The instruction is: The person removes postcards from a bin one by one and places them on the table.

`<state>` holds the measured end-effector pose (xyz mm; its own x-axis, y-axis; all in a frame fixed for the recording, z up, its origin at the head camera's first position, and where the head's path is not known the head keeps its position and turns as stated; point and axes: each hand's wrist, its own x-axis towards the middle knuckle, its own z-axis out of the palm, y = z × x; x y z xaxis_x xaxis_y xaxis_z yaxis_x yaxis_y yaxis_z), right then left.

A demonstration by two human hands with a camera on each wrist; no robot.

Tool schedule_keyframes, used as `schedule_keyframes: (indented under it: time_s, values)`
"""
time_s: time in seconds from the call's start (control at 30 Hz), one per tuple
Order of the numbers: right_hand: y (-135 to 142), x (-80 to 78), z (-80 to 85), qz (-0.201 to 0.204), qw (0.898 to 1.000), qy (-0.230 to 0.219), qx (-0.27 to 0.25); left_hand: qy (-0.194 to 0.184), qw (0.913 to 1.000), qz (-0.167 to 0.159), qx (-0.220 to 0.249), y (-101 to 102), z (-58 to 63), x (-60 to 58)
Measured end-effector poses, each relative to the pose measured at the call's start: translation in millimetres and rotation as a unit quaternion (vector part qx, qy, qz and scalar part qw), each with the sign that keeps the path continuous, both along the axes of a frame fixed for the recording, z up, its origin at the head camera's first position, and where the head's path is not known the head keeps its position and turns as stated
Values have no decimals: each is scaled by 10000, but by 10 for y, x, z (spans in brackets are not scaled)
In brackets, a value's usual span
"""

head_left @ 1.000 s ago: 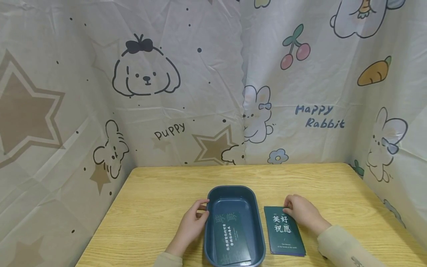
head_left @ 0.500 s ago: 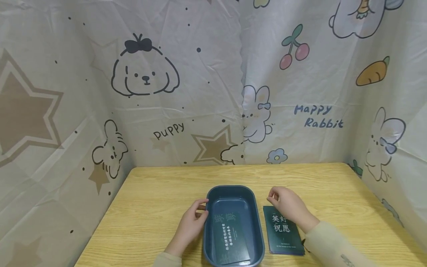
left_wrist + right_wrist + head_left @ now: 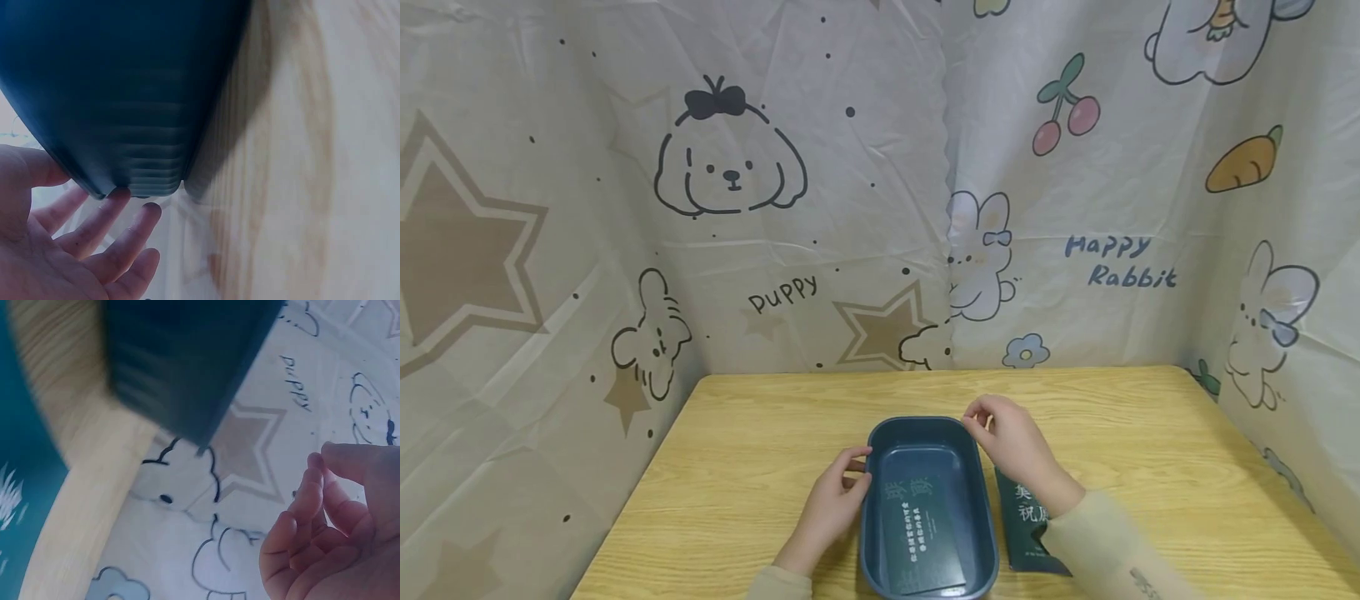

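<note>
A dark blue rectangular tray [image 3: 931,454] stands on the table with a dark green card [image 3: 922,533] printed in white characters lying in it. My left hand [image 3: 833,507] rests at the tray's left rim; in the left wrist view its fingertips touch the outer wall and the fingers are loosely spread. Beside the tray's far right corner hovers my right hand [image 3: 1017,442], thumb and forefinger tips together, nothing visible between them. Under the right forearm a dark green booklet-like stack [image 3: 1022,542] with white characters is partly hidden.
The wooden table [image 3: 760,433] reaches back to a hanging cloth [image 3: 865,208] printed with puppies, rabbits and stars. This cloth also closes off the left and right sides.
My right hand has left the green stack's top edge and moved left and away, to the tray's far right corner. The left hand, tray and card keep their places.
</note>
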<state>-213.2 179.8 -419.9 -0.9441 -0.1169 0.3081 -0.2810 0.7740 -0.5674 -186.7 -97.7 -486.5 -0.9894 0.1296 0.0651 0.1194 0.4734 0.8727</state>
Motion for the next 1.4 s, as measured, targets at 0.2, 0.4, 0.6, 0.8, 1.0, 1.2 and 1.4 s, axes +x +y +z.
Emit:
schedule_keyframes:
  time_s: [0.2,0.4,0.6,0.8,1.0,1.2,1.4]
  values:
    - [-196,53,-9,191,9996,-172,-134,19,10000,-14,-10,5,10,7]
    - [-356,121,-90,543,9974,-458,-107,26,10000,11,-2,5,7,9]
    - [-436,163,-167,1110,9916,-612,255,17,10000,49,-2,3,6,13]
    - [-481,150,-245,1641,9826,-612,617,18,10000,2,0,-8,7,5]
    - [-511,129,-304,1755,9737,-791,1217,19,10000,-26,14,-11,15,6]
    - [-524,143,-358,1748,9658,-843,1720,24,10000,-6,38,-10,15,0]
    - [-530,158,-404,1683,9531,-699,2418,18,10000,-36,38,-7,-8,-14]
